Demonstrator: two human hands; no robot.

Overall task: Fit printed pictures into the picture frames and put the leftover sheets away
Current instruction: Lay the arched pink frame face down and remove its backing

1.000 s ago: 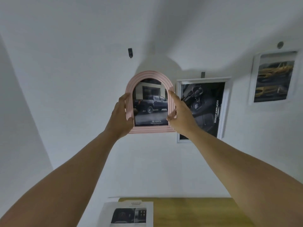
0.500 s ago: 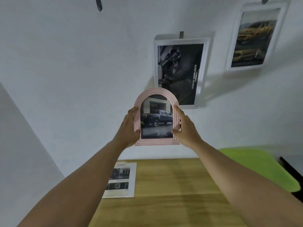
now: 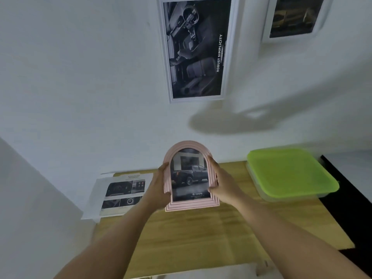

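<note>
A pink arched picture frame [image 3: 189,146] holds a print of a dark pickup truck. My left hand [image 3: 159,187] grips its left edge and my right hand [image 3: 223,185] grips its right edge, keeping it upright just above the wooden table [image 3: 201,234] near the wall. A loose printed sheet [image 3: 118,193] with car interior photos lies on the table's left end, partly hidden by my left hand.
Two white frames with car prints hang on the wall, one in the middle [image 3: 198,47] and one at the upper right [image 3: 293,17]. A clear box with a green lid [image 3: 289,174] sits on the table's right end. A black object [image 3: 352,198] borders the right side.
Both hands have brought the pink frame down from high on the wall to just above the table. My view has tilted down, revealing the table and green-lidded box.
</note>
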